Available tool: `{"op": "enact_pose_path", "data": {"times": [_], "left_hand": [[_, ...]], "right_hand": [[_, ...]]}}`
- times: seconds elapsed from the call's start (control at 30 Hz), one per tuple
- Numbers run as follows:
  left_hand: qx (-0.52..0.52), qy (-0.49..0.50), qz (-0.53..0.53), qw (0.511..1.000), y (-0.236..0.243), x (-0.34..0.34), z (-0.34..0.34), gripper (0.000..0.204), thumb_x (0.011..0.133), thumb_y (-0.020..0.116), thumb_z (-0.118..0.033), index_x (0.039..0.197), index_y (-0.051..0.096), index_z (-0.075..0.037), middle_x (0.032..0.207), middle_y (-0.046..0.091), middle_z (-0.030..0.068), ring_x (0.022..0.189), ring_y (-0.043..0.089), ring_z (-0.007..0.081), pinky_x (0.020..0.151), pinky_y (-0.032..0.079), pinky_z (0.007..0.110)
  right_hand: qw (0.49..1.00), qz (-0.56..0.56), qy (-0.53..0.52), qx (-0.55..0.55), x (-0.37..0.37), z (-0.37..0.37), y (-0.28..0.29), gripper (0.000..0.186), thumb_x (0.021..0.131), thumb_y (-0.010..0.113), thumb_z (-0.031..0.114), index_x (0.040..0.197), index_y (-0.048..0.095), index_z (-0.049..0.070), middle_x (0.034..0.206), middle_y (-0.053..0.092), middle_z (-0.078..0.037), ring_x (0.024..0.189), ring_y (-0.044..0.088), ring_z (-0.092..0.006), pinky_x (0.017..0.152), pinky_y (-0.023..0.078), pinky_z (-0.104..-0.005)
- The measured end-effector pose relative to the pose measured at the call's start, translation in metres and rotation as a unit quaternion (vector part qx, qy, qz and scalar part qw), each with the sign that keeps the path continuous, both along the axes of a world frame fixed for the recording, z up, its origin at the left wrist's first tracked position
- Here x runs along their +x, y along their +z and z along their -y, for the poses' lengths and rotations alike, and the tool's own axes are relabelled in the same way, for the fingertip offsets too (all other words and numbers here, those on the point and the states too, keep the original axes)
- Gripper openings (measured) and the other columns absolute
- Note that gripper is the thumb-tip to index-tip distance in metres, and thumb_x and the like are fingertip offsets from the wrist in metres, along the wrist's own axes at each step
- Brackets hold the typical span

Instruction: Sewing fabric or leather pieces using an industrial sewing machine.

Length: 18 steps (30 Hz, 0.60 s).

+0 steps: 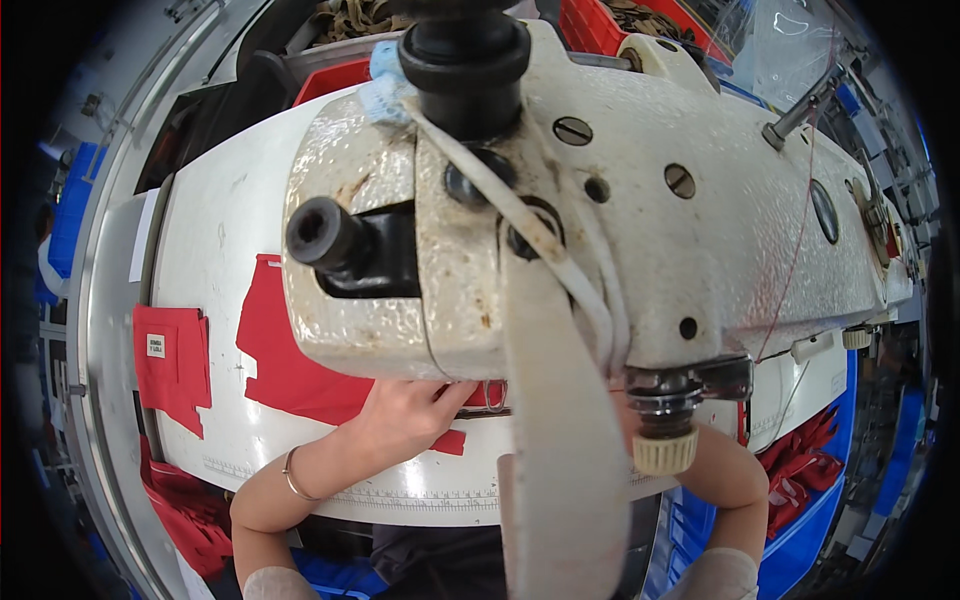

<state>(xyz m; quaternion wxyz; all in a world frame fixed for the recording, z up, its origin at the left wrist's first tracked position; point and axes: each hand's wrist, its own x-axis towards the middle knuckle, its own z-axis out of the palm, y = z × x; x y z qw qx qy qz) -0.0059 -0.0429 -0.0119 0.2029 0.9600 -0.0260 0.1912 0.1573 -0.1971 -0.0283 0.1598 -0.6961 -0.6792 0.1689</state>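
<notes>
A large red fabric piece (305,350) is lying on the white counter (225,220), its right part running under the head of the white sewing machine (740,220). The left hand (405,415) is resting at the cloth's lower right edge, so most of its visible area is spreading out to the left of that grip. The left fingers are bending close together, but the machine head is hiding their tips; I cannot tell whether they are pinching the cloth. The right hand (622,418) is mostly hiding behind the pale strap (565,450) and the machine parts, and I cannot tell its grip. On a smaller red piece (180,375) at far left, a pale rectangular label (156,346) is showing two dark printed lines. A ruler scale (360,499) is running along the counter's front edge.
</notes>
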Motion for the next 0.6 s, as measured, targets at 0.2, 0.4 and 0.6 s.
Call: {"op": "enact_pose_path", "data": {"times": [0.2,0.4,0.6], "left_hand": [[0.007,0.014,-0.024,1.000,0.005,0.002,-0.003,0.033,0.056,0.060,0.001,0.088,0.065,0.003,0.087,0.061,0.0141,0.077,0.060,0.0285,0.064,0.050,0.038],[0.084,-0.005,0.016,0.996,0.002,0.013,-0.001,0.027,0.058,0.061,0.000,0.084,0.065,0.002,0.084,0.060,0.0128,0.077,0.059,0.0292,0.063,0.049,0.038],[-0.031,0.033,0.037,0.998,-0.008,0.001,0.003,0.027,0.056,0.065,-0.004,0.083,0.067,-0.002,0.088,0.063,0.0077,0.083,0.061,0.0223,0.068,0.050,0.035]], "right_hand": [[0.993,0.001,-0.012,0.115,0.004,-0.009,0.019,0.017,0.077,0.058,0.022,0.082,0.062,0.007,0.069,0.060,-0.011,0.063,0.061,-0.0297,0.055,0.046,-0.0422],[0.991,0.017,-0.057,0.117,0.008,0.006,0.010,0.019,0.074,0.061,0.022,0.087,0.063,0.009,0.078,0.062,-0.012,0.070,0.061,-0.0305,0.059,0.047,-0.0414],[0.959,0.071,0.074,0.265,0.002,0.011,0.036,0.029,0.059,0.061,0.011,0.087,0.067,0.011,0.095,0.063,-0.009,0.079,0.060,-0.0224,0.059,0.048,-0.0335]]}}
